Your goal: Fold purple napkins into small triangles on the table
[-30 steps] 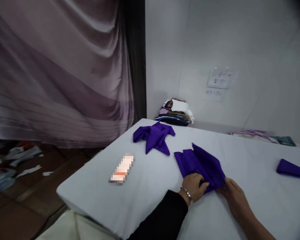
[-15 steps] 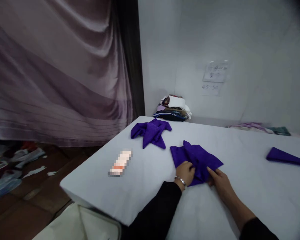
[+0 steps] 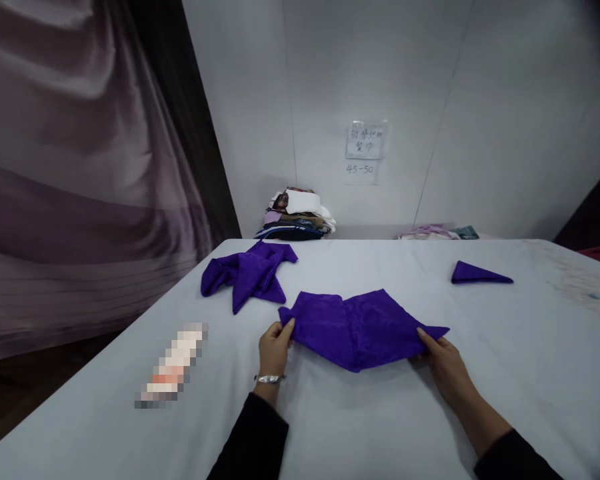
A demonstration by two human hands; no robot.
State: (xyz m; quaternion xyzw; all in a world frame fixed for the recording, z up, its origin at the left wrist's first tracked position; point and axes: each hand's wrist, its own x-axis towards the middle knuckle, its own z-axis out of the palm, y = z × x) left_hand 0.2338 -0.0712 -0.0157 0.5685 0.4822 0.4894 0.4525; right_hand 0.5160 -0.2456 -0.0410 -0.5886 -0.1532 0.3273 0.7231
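Note:
A purple cloth napkin (image 3: 355, 333) is spread between my two hands above the white table (image 3: 360, 427), with a crease down its middle. My left hand (image 3: 275, 348) pinches its left corner between thumb and fingers, and a silver bracelet sits on that wrist. My right hand (image 3: 439, 357) grips the cloth near its pointed right end; some of those fingers are hidden under it. Beyond my left hand lies a crumpled heap of purple cloth (image 3: 255, 272). Further off to the right rests a narrow folded purple cloth (image 3: 480, 273).
A pixelated oblong item (image 3: 173, 367) lies at the table's left. Behind the far edge is a stack of folded cloths (image 3: 296, 217), with more fabric (image 3: 433, 232) to its right. Paper signs (image 3: 366, 141) hang on the wall. A pinkish curtain (image 3: 80, 200) hangs at left.
My left hand has moved away from the right one, and the bunched napkin is now stretched out flat between them. The view has turned to the right.

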